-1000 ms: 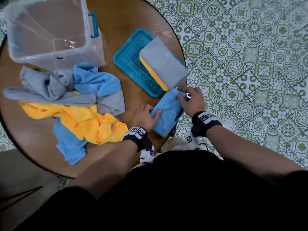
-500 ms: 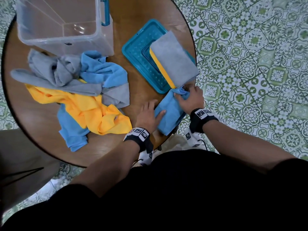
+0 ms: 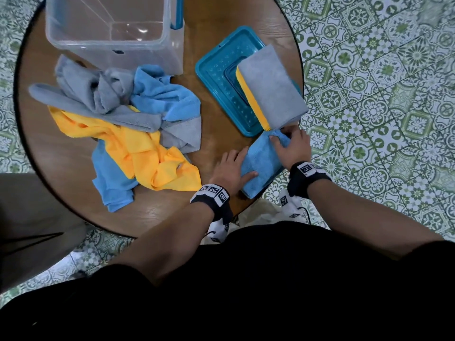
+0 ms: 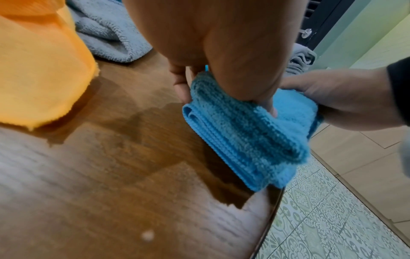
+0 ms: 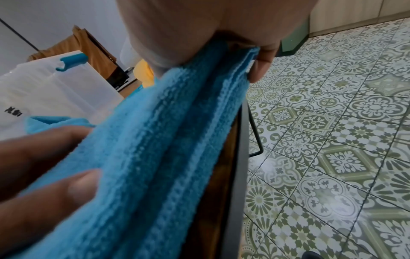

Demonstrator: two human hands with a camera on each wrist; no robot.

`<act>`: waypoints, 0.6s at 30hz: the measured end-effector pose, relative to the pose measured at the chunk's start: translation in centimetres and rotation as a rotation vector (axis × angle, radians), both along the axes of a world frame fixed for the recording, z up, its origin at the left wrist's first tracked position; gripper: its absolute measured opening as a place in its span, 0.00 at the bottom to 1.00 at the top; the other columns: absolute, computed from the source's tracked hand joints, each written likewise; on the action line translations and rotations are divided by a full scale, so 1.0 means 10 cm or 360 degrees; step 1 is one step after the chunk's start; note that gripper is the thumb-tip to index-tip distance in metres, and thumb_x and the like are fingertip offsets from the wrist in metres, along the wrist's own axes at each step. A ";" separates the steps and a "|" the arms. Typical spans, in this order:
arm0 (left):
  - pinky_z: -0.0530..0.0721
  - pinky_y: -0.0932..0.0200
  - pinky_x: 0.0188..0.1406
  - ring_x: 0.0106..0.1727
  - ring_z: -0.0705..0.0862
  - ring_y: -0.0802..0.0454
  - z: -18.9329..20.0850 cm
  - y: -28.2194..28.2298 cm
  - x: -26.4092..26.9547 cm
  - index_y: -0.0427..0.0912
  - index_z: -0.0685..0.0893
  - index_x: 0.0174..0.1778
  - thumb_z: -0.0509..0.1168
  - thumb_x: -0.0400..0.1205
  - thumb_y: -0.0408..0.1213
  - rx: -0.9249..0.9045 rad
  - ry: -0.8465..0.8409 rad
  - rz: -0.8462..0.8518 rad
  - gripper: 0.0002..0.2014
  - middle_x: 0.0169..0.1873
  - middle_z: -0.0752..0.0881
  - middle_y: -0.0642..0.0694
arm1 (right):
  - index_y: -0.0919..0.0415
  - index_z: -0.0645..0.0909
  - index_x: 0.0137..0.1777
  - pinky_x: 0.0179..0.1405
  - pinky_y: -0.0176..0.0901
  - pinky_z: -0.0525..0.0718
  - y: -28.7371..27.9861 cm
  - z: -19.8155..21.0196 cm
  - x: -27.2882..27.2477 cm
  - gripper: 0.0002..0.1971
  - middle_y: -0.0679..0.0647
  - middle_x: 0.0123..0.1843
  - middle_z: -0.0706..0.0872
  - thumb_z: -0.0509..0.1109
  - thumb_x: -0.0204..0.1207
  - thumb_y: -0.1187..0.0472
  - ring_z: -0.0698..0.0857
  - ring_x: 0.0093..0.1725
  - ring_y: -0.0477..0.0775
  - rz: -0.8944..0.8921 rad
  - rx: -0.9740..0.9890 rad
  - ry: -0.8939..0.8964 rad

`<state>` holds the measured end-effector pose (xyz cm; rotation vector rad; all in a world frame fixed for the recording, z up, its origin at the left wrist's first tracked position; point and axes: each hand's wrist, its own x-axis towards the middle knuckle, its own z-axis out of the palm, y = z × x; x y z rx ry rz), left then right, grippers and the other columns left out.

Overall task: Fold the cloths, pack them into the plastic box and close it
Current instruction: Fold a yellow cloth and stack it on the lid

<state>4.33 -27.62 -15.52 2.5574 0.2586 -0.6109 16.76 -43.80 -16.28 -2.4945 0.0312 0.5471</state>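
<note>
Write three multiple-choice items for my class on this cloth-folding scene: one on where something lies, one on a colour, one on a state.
1. Where does the folded grey and yellow stack lie?
A. inside the plastic box
B. on the teal lid
C. on the floor

2. What colour is the cloth under both hands?
A. blue
B. yellow
C. grey

3. What state is the plastic box in?
A. closed with its lid
B. open and packed full
C. open with no cloths inside

Answers:
1 B, the folded stack sits across the teal lid.
2 A, the left hand presses and the right hand grips the blue cloth.
3 C, the plastic box shows its bare bottom, and its lid lies beside it.
</note>
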 end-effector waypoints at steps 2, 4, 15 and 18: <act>0.74 0.42 0.66 0.70 0.69 0.41 0.02 -0.03 0.02 0.47 0.57 0.85 0.56 0.83 0.65 0.0030 0.0027 0.0013 0.39 0.72 0.70 0.43 | 0.64 0.76 0.61 0.62 0.58 0.78 0.04 0.03 0.04 0.30 0.63 0.61 0.81 0.72 0.71 0.38 0.77 0.66 0.66 -0.0060 -0.0118 0.0065; 0.72 0.42 0.67 0.71 0.69 0.41 0.02 -0.04 0.03 0.48 0.58 0.85 0.57 0.82 0.66 0.0054 0.0024 0.0023 0.39 0.73 0.70 0.43 | 0.61 0.76 0.60 0.61 0.59 0.80 0.06 0.09 0.06 0.34 0.60 0.59 0.82 0.74 0.65 0.35 0.81 0.63 0.64 -0.0168 -0.0181 0.0026; 0.68 0.42 0.72 0.73 0.71 0.39 0.29 0.63 -0.12 0.53 0.78 0.71 0.55 0.79 0.72 -0.0076 -0.0315 0.0327 0.33 0.68 0.77 0.43 | 0.58 0.80 0.48 0.52 0.54 0.74 0.01 0.48 -0.57 0.25 0.59 0.50 0.80 0.81 0.63 0.40 0.79 0.53 0.64 0.0351 -0.0238 -0.0797; 0.70 0.43 0.64 0.67 0.73 0.40 0.31 1.03 -0.44 0.50 0.82 0.59 0.60 0.78 0.68 0.0285 -0.0533 0.0333 0.27 0.61 0.79 0.46 | 0.53 0.79 0.61 0.62 0.57 0.73 0.25 0.56 -0.70 0.31 0.59 0.63 0.79 0.79 0.63 0.37 0.76 0.66 0.64 0.0502 -0.0455 -0.0348</act>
